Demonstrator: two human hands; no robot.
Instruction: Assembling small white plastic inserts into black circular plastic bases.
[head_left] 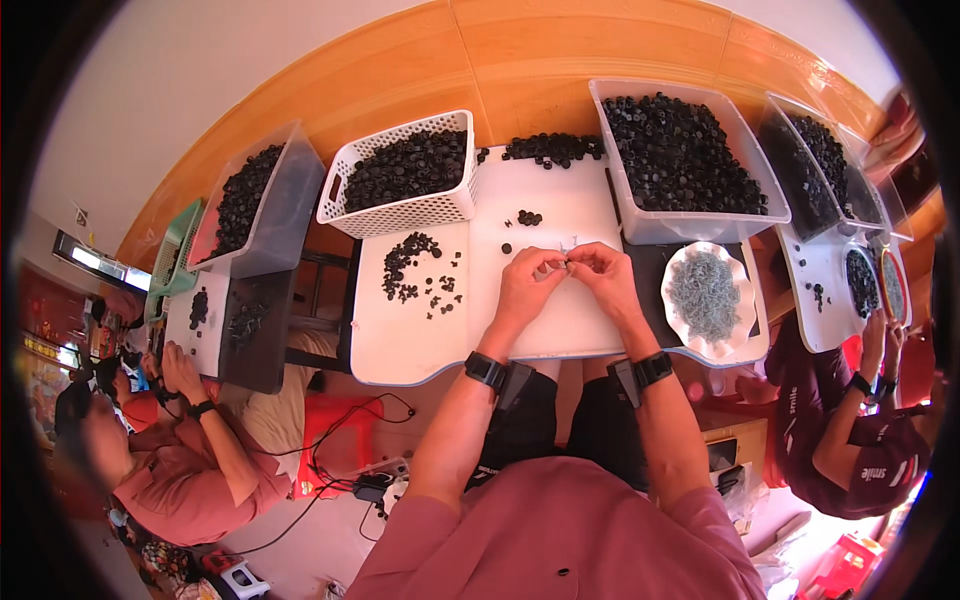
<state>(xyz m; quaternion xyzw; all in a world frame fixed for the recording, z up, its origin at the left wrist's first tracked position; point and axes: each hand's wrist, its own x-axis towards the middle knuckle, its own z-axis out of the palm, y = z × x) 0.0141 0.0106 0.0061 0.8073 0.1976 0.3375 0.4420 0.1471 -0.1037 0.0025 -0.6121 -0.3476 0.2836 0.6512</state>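
**A tiny dark, plastic-looking piece (568, 264), pinched and probably feather-light**

In the head view, the bare left hand (527, 285) and bare right hand (608, 282) meet at their tips, thumb and forefinger of each drawn together on the tiny dark piece. It sits right between those fingertips, mostly hidden by them (its exact outline is too small to tell).

Judging by the loose black rounded parts (529, 217) just beyond the fingers, it should be light and stiff, unlikely to dent under a pinch, though perhaps smooth enough to roll or spring away. The rim or outer sides look like the best hold, with thumb and forefinger opposed and only gentle pressure; the whole palm would be too clumsy.

Left of the fingers, small black irregular parts (402, 270) lie scattered on the white round-cornered tabletop (400, 345); their uneven shapes should give more grip. Farther out on that side stands a white perforated plastic basket (400, 217) heaped with black parts. Right of the fingers, a white scalloped dish (706, 350) holds thin grey metal-looking pieces (705, 290), likely hard, slim and easily tangled, best picked up singly. Beyond that dish is a clear plastic bin (690, 228) of black parts.
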